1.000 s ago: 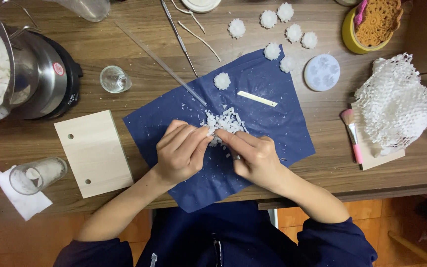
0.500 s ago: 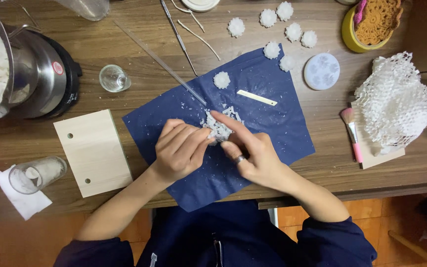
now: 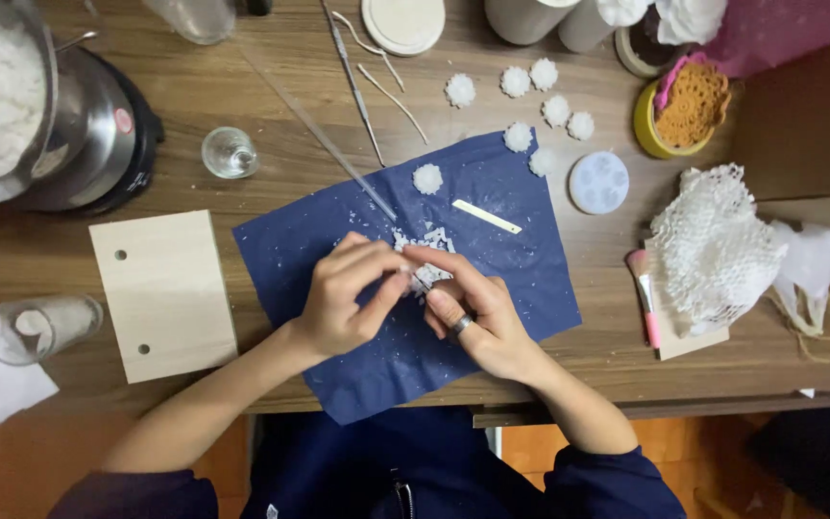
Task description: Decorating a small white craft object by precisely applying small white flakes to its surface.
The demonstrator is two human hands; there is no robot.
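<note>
Together, the left hand (image 3: 343, 303) and the right hand (image 3: 473, 312) meet over the dark blue sheet (image 3: 521, 288) near the table's front edge, fingertips pinched narrowly on a small clump of white wax flakes (image 3: 422, 252). More white flakes lie scattered on the sheet just beyond the fingers.

A wooden board (image 3: 163, 293) lies left of the cloth (image 3: 530, 279); a round mould (image 3: 598, 183) and brush (image 3: 643, 296) lie right.

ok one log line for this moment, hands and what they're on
left hand: pinching white flakes | right hand: pinching same pile | surface: blue sheet on wooden table
</note>
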